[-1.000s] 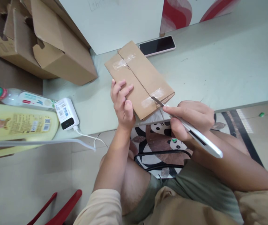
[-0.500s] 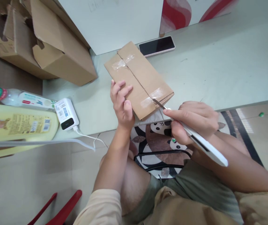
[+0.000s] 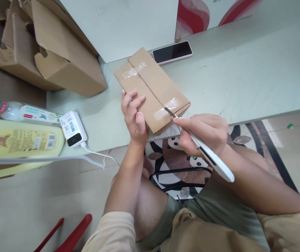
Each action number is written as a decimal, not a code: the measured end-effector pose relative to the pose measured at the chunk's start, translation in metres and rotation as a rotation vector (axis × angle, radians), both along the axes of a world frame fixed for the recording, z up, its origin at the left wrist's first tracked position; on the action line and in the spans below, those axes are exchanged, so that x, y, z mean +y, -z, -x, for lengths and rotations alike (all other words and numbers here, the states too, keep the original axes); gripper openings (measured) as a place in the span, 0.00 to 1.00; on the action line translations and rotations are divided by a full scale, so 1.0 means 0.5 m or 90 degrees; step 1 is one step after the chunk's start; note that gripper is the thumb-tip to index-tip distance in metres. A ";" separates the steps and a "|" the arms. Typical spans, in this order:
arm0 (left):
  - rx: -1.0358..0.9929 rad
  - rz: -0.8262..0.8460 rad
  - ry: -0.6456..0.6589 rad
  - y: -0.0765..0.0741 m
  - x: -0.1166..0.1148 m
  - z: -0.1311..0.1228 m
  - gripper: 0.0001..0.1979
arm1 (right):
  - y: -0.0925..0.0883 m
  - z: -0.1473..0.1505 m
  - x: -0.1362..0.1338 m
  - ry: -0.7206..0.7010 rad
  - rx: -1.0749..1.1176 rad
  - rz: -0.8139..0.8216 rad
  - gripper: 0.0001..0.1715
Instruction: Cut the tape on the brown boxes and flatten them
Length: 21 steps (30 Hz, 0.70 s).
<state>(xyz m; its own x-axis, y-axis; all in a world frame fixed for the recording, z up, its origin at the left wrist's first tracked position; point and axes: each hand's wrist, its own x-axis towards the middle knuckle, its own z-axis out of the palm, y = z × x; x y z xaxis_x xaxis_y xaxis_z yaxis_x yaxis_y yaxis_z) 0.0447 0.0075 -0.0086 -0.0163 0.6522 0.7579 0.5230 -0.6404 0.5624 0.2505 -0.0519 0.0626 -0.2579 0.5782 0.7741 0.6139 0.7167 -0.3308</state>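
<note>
A flat brown cardboard box lies tilted at the table's front edge, a seam running along its top face and clear tape across the seam near each end. My left hand grips its left side, fingers over the top face. In my right hand is a white utility knife, index finger stretched along it toward the blade. The blade's tip rests at the seam, on the strip of tape at the near end. Part of the knife's handle is hidden by my fingers.
A phone lies behind the box on the pale table. Open cartons stand at the back left. On the left are a white power bank with a cable, a plastic bottle and a yellow bottle.
My right hand has moved left with the knife, and the blade's tip now reaches farther over the tape at the seam. My left hand keeps its grip on the box.
</note>
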 end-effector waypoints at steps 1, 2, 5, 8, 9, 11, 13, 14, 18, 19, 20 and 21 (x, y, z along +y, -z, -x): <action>-0.002 0.007 -0.006 0.000 0.000 0.000 0.24 | 0.000 0.003 -0.002 0.014 -0.003 0.003 0.18; -0.003 0.015 -0.012 0.000 0.000 0.000 0.24 | 0.001 0.005 -0.003 0.025 -0.004 0.002 0.18; -0.007 0.032 -0.018 0.000 0.002 0.000 0.25 | 0.008 0.012 -0.004 0.038 -0.006 -0.011 0.19; -0.018 0.042 -0.003 0.004 0.005 0.002 0.26 | 0.014 0.016 -0.003 0.041 -0.001 -0.024 0.18; -0.021 0.045 0.001 0.005 0.006 0.002 0.26 | 0.016 0.016 -0.003 0.046 -0.003 -0.025 0.18; -0.019 0.046 -0.001 0.007 0.007 0.003 0.26 | 0.018 0.018 -0.003 0.059 -0.011 -0.025 0.16; -0.012 0.034 -0.008 0.007 0.007 0.002 0.25 | 0.021 0.021 -0.003 0.063 -0.014 -0.019 0.15; -0.012 0.025 -0.010 0.007 0.007 0.002 0.25 | 0.023 0.023 -0.003 0.062 -0.010 -0.011 0.15; -0.016 0.025 -0.006 0.004 0.008 0.000 0.24 | 0.030 0.030 -0.002 0.058 0.032 0.060 0.16; -0.016 0.032 -0.010 0.003 0.007 0.000 0.25 | 0.030 0.030 -0.001 0.053 0.043 0.075 0.16; -0.014 0.035 -0.014 0.002 0.007 -0.001 0.26 | 0.029 0.030 -0.001 0.047 0.052 0.082 0.16; -0.012 0.035 -0.018 0.001 0.006 -0.002 0.26 | 0.026 0.029 -0.001 0.042 0.058 0.080 0.16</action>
<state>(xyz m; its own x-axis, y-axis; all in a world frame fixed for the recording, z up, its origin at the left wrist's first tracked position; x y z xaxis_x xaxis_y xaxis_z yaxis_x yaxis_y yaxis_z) 0.0457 0.0102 -0.0092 -0.0486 0.6920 0.7202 0.5293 -0.5937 0.6061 0.2360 -0.0522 0.0495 -0.1484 0.6855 0.7128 0.6212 0.6254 -0.4721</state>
